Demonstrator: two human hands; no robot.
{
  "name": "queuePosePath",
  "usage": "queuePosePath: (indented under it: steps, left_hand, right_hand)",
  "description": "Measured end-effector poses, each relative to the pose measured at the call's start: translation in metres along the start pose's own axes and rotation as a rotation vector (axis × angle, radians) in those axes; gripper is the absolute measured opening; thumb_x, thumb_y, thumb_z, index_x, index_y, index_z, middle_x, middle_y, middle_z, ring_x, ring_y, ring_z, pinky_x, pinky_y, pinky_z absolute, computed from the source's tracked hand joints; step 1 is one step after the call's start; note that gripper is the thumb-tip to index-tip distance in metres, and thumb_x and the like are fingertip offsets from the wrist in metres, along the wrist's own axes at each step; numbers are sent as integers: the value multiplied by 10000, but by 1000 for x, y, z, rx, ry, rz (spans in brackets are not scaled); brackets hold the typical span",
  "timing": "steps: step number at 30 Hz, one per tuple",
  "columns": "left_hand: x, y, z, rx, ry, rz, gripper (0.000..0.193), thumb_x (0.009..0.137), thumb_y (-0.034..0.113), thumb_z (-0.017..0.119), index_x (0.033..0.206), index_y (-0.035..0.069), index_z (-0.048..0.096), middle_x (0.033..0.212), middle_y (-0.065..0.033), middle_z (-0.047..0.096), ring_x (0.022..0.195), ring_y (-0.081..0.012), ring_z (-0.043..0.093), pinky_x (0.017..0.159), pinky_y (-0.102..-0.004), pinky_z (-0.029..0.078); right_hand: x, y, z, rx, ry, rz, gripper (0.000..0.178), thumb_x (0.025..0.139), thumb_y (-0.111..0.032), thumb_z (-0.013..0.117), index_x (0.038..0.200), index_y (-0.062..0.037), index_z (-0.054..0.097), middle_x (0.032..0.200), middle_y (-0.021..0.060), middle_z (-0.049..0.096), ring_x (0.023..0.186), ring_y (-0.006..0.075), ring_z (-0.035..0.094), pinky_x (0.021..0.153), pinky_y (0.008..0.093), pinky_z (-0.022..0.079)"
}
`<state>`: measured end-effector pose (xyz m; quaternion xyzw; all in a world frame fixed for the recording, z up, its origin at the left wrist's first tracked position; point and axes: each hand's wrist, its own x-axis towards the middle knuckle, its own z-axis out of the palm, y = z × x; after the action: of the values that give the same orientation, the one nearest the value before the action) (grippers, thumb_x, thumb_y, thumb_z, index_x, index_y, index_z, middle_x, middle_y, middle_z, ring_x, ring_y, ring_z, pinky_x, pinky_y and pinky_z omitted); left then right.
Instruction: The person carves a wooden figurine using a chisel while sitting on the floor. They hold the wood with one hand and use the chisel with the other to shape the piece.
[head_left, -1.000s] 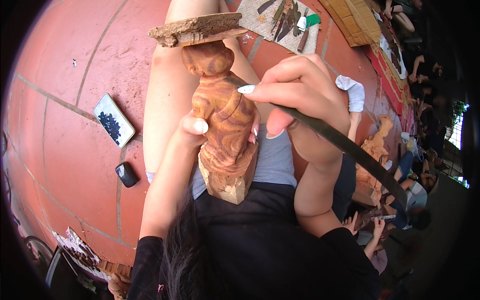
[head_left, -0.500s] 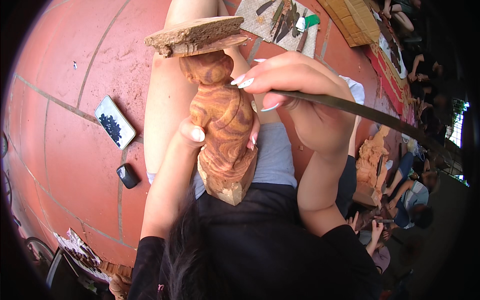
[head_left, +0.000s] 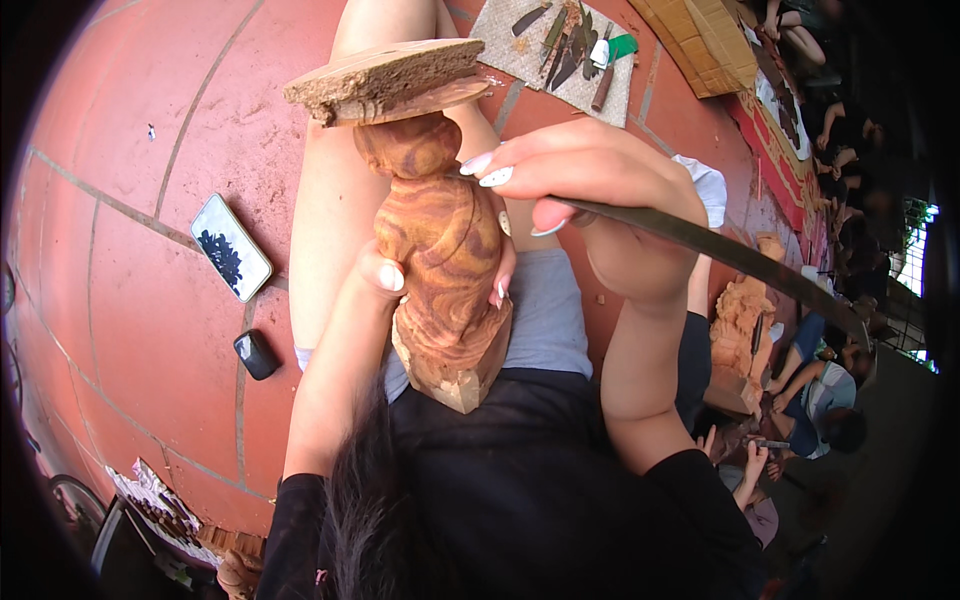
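Observation:
A carved wooden figure [head_left: 440, 240] with swirling brown grain stands tilted over my lap. It has a rounded head under a wide, rough-edged hat, and a pale faceted base. My left hand [head_left: 380, 268] wraps round its middle from behind, the thumb at the left side and fingertips at the right. In my right hand [head_left: 610, 180] is a long, flat, dark metal carving tool [head_left: 720, 245], pinched between thumb and fingers. Its shaft runs back to the right, past my wrist. The fingertips sit at the figure's neck and shoulder; they hide the tool's working end.
On the red tiles to my left lie a phone [head_left: 231, 248] and a small black case [head_left: 256, 353]. Ahead, a mat [head_left: 500, 45] bears several carving tools. A cardboard box [head_left: 690, 40] lies far right. Beside me at right stands another wood carving [head_left: 740, 325], with people beyond.
My right hand and the tool have shifted slightly down, the tool's rear end swinging lower. The figure's hat has moved slightly left and down in the picture. Both grips stay the same.

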<state>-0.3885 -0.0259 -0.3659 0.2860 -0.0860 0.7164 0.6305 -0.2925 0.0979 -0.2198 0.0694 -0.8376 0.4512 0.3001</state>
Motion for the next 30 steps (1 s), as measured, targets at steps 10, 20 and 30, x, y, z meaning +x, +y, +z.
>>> queuePosePath:
  steps: [10,20,30]
  left_hand:
    - [13,1,10,5,82,-3,886,597,375,788,1256,-59,386,927,-270,578,827,-364,632,695,-430,561]
    - [71,34,79,118,299,71,913,595,463,797,1238,-43,392,905,-287,584,760,-357,651,673,-406,573]
    - [71,47,99,248,777,219,996,722,843,485,1349,74,409,1166,-182,554,986,-307,620,828,-463,547]
  right_hand:
    - [-1,2,-11,148,-18,62,117,857,75,615,959,50,665,921,126,668,775,164,650,657,256,540]
    - [45,-48,-49,631,431,342,240,1006,-143,508,1047,62,626,959,146,667,779,211,676,744,326,555]
    - [61,-86,-50,775,512,436,317,1015,-218,502,1099,71,601,723,50,563,679,158,595,673,283,486]
